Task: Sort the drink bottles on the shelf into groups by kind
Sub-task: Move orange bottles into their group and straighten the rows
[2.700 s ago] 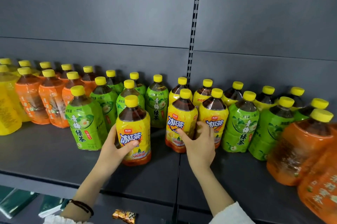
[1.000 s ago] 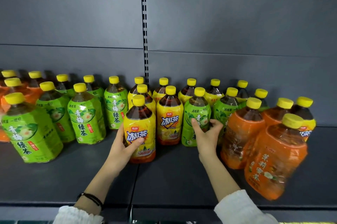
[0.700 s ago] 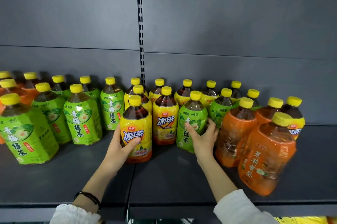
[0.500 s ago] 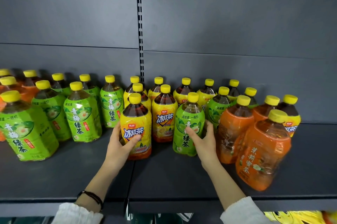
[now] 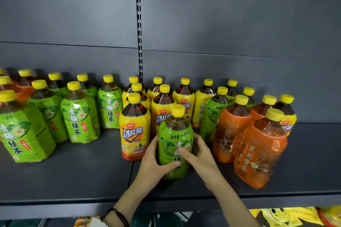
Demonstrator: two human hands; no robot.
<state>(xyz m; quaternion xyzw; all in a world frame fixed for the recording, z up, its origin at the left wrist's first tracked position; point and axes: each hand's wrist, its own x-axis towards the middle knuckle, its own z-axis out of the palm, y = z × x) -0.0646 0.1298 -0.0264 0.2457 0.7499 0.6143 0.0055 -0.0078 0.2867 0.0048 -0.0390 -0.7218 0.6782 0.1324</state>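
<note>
A green-label tea bottle [image 5: 175, 145] is clasped between both hands at lower centre of the frame, near the front of the dark shelf [image 5: 73, 175]. The left hand [image 5: 154, 162] is wrapped around its left side, the right hand [image 5: 199, 154] around its right. A yellow-label bottle [image 5: 134, 130] is seen just left; orange-label bottles [image 5: 258, 151] are grouped at right, green ones [image 5: 79, 116] at left.
</note>
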